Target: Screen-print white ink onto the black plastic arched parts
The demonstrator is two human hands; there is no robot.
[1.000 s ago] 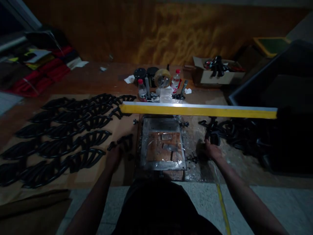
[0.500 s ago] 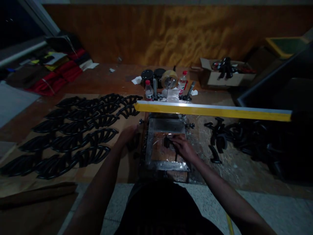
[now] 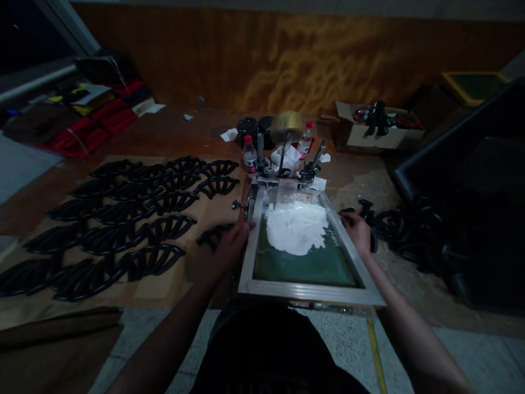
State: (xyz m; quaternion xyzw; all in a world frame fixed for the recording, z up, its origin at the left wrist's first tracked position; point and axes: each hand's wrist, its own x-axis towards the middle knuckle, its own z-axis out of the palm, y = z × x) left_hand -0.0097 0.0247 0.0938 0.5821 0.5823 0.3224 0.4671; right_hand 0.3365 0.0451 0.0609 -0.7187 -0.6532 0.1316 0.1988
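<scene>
A metal-framed printing screen [image 3: 311,293] lies lowered in front of me. Thick white ink [image 3: 297,227] is spread over the back part of its green mesh [image 3: 303,268]. My left hand [image 3: 233,245] is closed at the screen's left rail, fingertips against the edge. At the right rail, my right hand [image 3: 356,232] has its fingers closed at the edge, though their far side is hidden. A black ribbed plastic piece [image 3: 213,235] lies on the cardboard beside my left hand. The screen covers the base plate and whatever lies on it.
Rows of black ribbed pieces [image 3: 123,219] lie on cardboard at left. More black parts [image 3: 410,224] are heaped at right. Behind the screen are clamp posts [image 3: 318,156], bottles [image 3: 249,153] and dark jars [image 3: 246,127]. An open carton [image 3: 377,134] stands at the back right.
The screen has swung down over the base plate, showing its inked mesh. My right hand has left the dark piece on the plate and moved right; my left hand has shifted slightly toward the screen.
</scene>
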